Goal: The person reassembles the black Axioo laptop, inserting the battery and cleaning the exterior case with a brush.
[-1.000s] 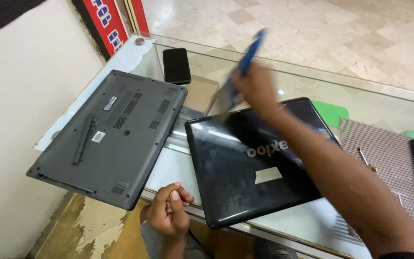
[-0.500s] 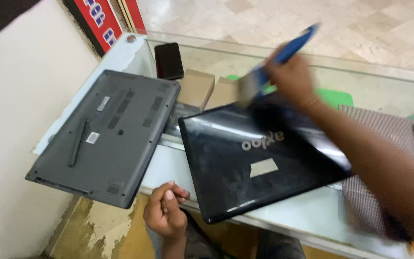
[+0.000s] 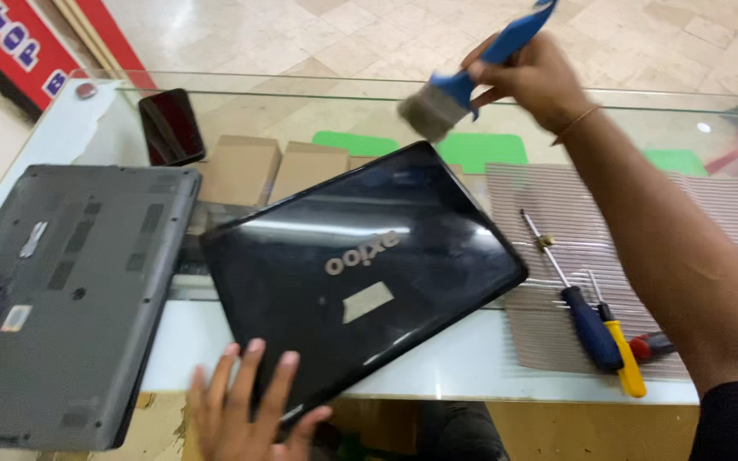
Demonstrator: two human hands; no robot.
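A glossy black laptop (image 3: 360,273) lies shut and skewed on a glass counter (image 3: 318,94), its near corner hanging over the front edge. My left hand (image 3: 245,410) reaches up from below with fingers spread, touching that near corner. My right hand (image 3: 531,77) is raised over the laptop's far corner and grips a blue-handled paintbrush (image 3: 463,81); the grey bristles hang just above the lid.
A grey laptop (image 3: 61,299) lies bottom-up at the left. A black phone (image 3: 170,126) rests at the back left. Screwdrivers with blue (image 3: 578,307) and yellow (image 3: 621,350) handles lie on a striped mat (image 3: 685,222) at the right. Cardboard boxes (image 3: 241,166) sit under the glass.
The view has shifted left and closer. My left hand has opened from a loose fist and come up to the black laptop's near corner. The brush stays raised above the lid's far corner.
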